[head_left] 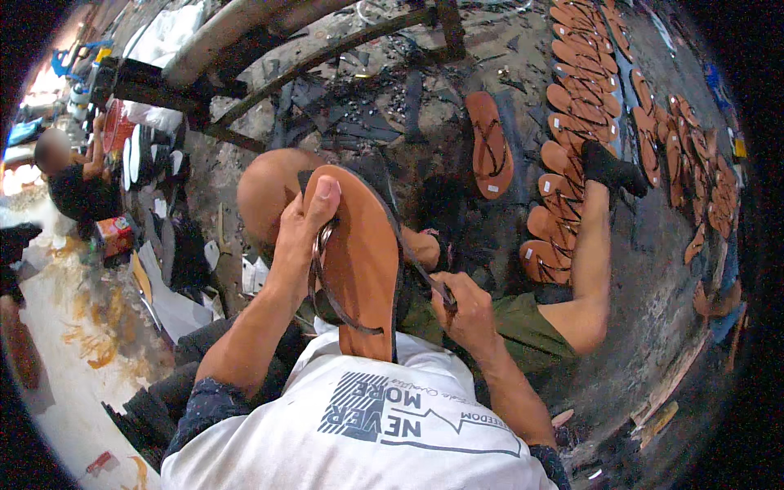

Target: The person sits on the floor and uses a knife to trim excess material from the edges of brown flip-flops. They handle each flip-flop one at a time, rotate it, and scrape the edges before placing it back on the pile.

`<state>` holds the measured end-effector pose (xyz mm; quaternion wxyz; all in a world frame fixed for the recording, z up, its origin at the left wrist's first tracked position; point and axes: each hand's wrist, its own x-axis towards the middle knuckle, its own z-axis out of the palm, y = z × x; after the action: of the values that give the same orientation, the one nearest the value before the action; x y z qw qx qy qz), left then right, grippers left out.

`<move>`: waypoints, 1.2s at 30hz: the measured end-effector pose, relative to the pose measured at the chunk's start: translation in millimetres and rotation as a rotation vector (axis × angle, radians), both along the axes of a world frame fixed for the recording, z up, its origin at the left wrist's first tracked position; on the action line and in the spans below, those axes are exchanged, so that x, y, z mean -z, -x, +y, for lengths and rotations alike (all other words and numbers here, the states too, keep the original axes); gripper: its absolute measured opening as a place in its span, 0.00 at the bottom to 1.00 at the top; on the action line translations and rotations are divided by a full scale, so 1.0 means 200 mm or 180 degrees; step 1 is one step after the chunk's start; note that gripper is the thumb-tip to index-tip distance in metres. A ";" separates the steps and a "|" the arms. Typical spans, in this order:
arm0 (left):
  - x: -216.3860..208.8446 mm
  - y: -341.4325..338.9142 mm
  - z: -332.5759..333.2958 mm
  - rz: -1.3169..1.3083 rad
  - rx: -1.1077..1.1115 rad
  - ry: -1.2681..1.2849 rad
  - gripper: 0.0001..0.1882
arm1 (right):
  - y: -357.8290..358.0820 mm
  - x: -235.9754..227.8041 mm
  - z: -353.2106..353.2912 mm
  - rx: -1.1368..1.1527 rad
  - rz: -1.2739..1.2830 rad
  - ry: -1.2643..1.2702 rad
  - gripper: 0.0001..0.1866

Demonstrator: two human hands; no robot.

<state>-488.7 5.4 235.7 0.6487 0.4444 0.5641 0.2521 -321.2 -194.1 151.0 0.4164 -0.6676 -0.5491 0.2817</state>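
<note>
My left hand (300,233) is closed on a brown flip-flop (363,245) with a dark thong strap, held in front of my chest. Its thumb presses flat on the footbed near the upper end; the other fingers are hidden behind the sole. Along the flip-flop's right side runs a narrow dark strip (419,268), apparently rubber. Its lower end is pinched in my right hand (467,306). Whether the strip is still joined to the sole's edge, I cannot tell.
Another brown flip-flop (490,147) lies on the floor ahead. Rows of flip-flops (576,106) stretch beside my leg at right, with more piled farther right. Dark scraps (351,114) litter the ground below a wooden frame (327,65). At left sits another person (73,180).
</note>
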 end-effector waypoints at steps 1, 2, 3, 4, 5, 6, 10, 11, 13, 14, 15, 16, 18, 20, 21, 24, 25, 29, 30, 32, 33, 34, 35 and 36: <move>0.02 0.02 -0.01 -0.0032 0.0115 -0.0015 0.31 | -0.02 -0.01 0.05 0.0006 -0.0071 0.0004 0.14; 0.03 0.02 -0.02 -0.0062 0.0232 -0.0032 0.30 | -0.03 -0.02 0.10 0.0013 -0.0140 0.0007 0.15; 0.03 0.03 -0.03 -0.0251 0.0353 -0.0021 0.28 | -0.05 -0.04 0.17 0.0024 -0.0207 0.0014 0.16; 0.01 0.03 -0.05 -0.0433 0.0472 -0.0029 0.26 | -0.07 -0.08 0.25 -0.0075 -0.0219 -0.0008 0.17; 0.00 0.02 -0.05 -0.0613 0.0589 -0.0036 0.24 | -0.09 -0.14 0.33 -0.0177 -0.0229 -0.0029 0.18; -0.02 0.00 -0.04 -0.0901 0.0747 0.0032 0.19 | -0.12 -0.20 0.38 -0.0284 -0.0235 -0.0038 0.20; -0.01 0.02 -0.05 -0.0852 0.0831 0.0051 0.20 | -0.25 -0.38 0.54 -0.1089 -0.0402 0.0259 0.24; -0.02 0.03 -0.04 -0.0875 0.0900 0.0074 0.20 | -0.27 -0.39 0.58 -0.1164 -0.0467 0.0282 0.24; -0.03 0.03 -0.03 -0.0870 0.0954 0.0119 0.20 | -0.28 -0.40 0.63 -0.1302 -0.0591 0.0312 0.25; -0.03 0.03 -0.04 -0.0848 0.0934 0.0148 0.20 | -0.27 -0.39 0.64 -0.1272 -0.0653 0.0187 0.26; -0.03 0.03 -0.04 -0.0826 0.0911 0.0146 0.21 | -0.26 -0.37 0.68 -0.1269 -0.0602 0.0091 0.26; -0.05 0.01 -0.05 -0.0643 0.1273 0.0063 0.21 | -0.25 -0.34 0.71 -0.1243 -0.0544 0.0023 0.25; -0.09 -0.03 -0.04 -0.0278 0.2015 -0.0138 0.22 | -0.25 -0.34 0.86 -0.1332 -0.0386 -0.0111 0.20; -0.10 -0.04 -0.03 -0.0263 0.1811 -0.0082 0.23 | -0.29 -0.38 0.89 -0.1091 0.0749 -0.0042 0.17; -0.10 -0.05 -0.01 -0.0286 0.1698 -0.0091 0.24 | -0.33 -0.42 0.90 -0.0983 0.1273 -0.0037 0.17; -0.07 -0.21 0.00 -0.0606 0.1066 0.0487 0.30 | -0.45 -0.51 0.72 -0.1084 0.1314 0.0800 0.21; -0.02 -0.21 0.02 -0.1087 0.1125 0.0565 0.33 | -0.49 -0.54 0.67 -0.0798 0.1419 0.0729 0.20; 0.11 -0.22 -0.13 -0.1686 0.1255 -0.0087 0.32 | -0.57 -0.47 0.49 0.1186 0.2544 -0.0162 0.19; 0.13 -0.25 -0.21 -0.1532 0.1085 -0.0109 0.30 | -0.50 -0.43 0.45 0.1312 0.2365 -0.0155 0.19; 0.12 -0.37 -0.32 -0.1513 -0.0055 0.0218 0.26 | -0.31 -0.37 0.39 0.1339 0.2472 -0.0093 0.19; 0.11 -0.43 -0.31 -0.1611 -0.1028 0.0561 0.24 | -0.27 -0.39 0.35 0.1132 0.2529 0.0106 0.19; 0.11 -0.45 -0.23 -0.1670 -0.0917 0.0661 0.21 | -0.25 -0.37 0.32 0.1041 0.2265 0.0237 0.19; 0.13 -0.44 -0.22 -0.1804 -0.0926 0.0643 0.21 | -0.24 -0.35 0.28 0.0941 0.2000 0.0365 0.18; 0.15 -0.43 -0.20 -0.1966 -0.0929 0.0601 0.21 | -0.23 -0.29 0.22 0.0884 0.1216 0.0105 0.17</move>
<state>-403.4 -34.5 206.3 0.7840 0.2000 0.4197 0.4114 -275.7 -149.7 208.8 0.5365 -0.6781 -0.3585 0.3518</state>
